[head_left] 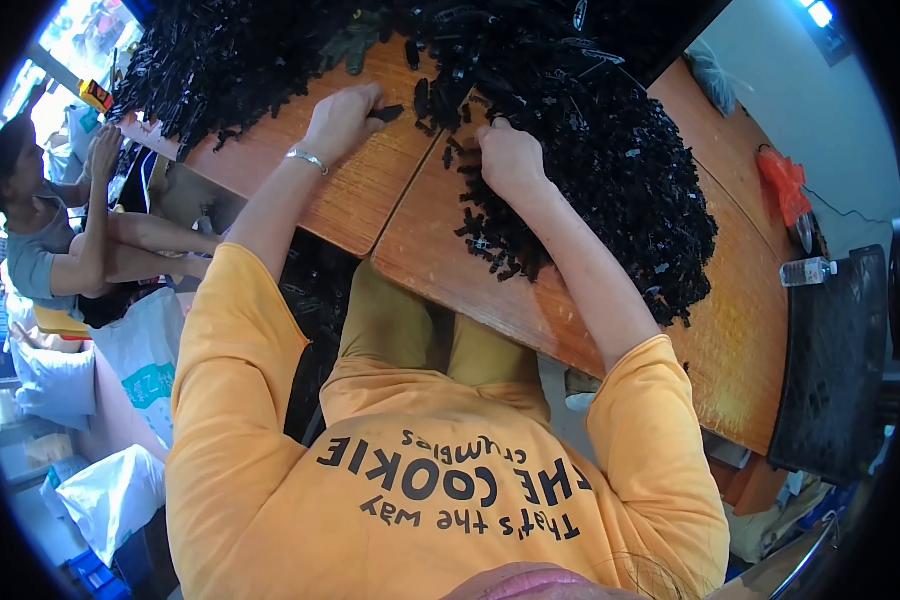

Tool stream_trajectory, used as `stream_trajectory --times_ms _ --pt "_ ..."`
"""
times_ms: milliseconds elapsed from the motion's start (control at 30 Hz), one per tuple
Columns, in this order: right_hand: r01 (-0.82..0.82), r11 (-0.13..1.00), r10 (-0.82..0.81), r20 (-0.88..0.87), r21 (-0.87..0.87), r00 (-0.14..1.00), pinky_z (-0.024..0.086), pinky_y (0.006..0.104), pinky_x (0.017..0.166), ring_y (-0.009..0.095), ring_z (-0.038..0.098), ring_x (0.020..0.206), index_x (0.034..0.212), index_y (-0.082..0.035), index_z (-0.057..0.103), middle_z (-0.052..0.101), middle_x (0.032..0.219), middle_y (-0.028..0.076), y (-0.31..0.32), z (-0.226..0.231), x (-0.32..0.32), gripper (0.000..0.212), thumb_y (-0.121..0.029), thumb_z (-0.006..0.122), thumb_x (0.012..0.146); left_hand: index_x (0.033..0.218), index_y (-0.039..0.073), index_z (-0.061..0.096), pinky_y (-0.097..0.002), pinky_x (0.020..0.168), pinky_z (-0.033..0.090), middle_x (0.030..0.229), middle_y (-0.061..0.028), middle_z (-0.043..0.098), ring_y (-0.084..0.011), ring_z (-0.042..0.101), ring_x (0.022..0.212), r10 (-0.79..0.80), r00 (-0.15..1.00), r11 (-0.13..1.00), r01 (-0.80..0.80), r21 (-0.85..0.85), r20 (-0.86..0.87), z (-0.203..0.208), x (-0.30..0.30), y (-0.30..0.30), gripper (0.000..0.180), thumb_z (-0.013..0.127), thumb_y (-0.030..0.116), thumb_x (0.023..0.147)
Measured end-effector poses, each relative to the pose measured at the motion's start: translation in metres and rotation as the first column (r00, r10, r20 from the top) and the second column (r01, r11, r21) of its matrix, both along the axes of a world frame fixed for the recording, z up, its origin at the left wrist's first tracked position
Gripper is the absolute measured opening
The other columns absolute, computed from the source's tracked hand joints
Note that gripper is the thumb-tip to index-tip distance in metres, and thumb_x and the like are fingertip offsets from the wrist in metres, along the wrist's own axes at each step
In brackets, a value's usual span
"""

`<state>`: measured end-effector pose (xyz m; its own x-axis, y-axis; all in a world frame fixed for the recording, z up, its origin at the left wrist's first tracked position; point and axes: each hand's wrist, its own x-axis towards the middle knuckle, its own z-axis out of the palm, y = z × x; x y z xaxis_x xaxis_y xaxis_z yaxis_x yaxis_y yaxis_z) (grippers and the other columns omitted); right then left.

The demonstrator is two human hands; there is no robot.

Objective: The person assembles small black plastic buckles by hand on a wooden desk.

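My left hand (342, 124), with a bracelet at its wrist, is over the wooden table top, its thumb and fingers pinching a small dark plastic piece (386, 113). My right hand (513, 158) rests at the near left edge of a large heap of small black plastic pieces (610, 180). Its fingers are curled in and closed at the heap, and what they hold, if anything, is hidden. Between the two hands lie several loose black pieces (425, 100). Another black heap (225, 75) spreads across the far left of the table.
The wooden table (440, 250) has a seam running between my hands. A dark glove (350, 45) lies by the far heap. To the right are a red plastic bag (785, 185), a clear bottle (808, 272) and a black crate (832, 360). Another person (60, 230) sits at the left near white sacks (55, 380).
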<state>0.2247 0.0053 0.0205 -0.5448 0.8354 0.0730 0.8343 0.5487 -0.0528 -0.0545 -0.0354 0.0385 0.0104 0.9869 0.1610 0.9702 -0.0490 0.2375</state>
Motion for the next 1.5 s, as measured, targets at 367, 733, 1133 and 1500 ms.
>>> stream_trajectory --times_ms 367,733,1133,1500 --pt "-0.215 0.977 0.144 -0.746 0.001 0.650 0.059 0.0411 0.077 0.034 0.073 0.086 0.099 -0.005 0.072 0.073 0.098 0.015 -0.052 0.030 0.002 0.010 -0.007 0.073 0.090 0.127 -0.002 0.061 -0.0293 0.080 0.064 0.112 -0.0146 0.076 -0.0195 0.077 0.093 0.089 -0.363 0.995 0.072 -0.068 0.927 -0.021 0.048 -0.079 0.022 0.063 0.011 0.109" --pt "-0.264 0.923 0.369 -0.834 0.279 0.410 0.054 0.0251 0.061 0.013 0.067 0.072 0.097 -0.001 0.071 0.067 0.096 0.006 -0.103 0.067 -0.011 0.014 0.007 0.077 0.088 0.134 -0.002 0.057 -0.0306 0.088 0.065 0.121 -0.0106 0.070 -0.0156 0.073 0.102 -0.003 -0.472 0.979 0.177 0.098 0.882 0.008 0.075 -0.103 0.027 0.061 0.007 0.109" --pt "-0.403 0.871 0.450 -0.784 0.280 0.427 0.059 0.0352 0.071 0.028 0.072 0.082 0.094 -0.002 0.070 0.068 0.096 0.010 -0.103 0.073 -0.008 0.012 0.006 0.075 0.087 0.132 -0.005 0.063 -0.0260 0.080 0.065 0.117 -0.0114 0.073 -0.0154 0.073 0.100 0.087 -0.447 0.976 0.218 0.014 0.890 0.007 0.066 -0.107 0.029 0.059 0.015 0.111" --pt "-0.534 0.808 0.561 -0.606 0.250 0.565 0.058 0.0411 0.070 0.033 0.072 0.085 0.097 -0.007 0.068 0.067 0.099 0.009 -0.092 0.070 -0.002 0.015 0.003 0.071 0.086 0.115 0.000 0.074 -0.0239 0.074 0.052 0.103 -0.0043 0.073 -0.0103 0.065 0.090 0.146 -0.247 0.974 0.204 -0.095 0.958 -0.002 0.063 -0.110 0.023 0.069 0.020 0.107"
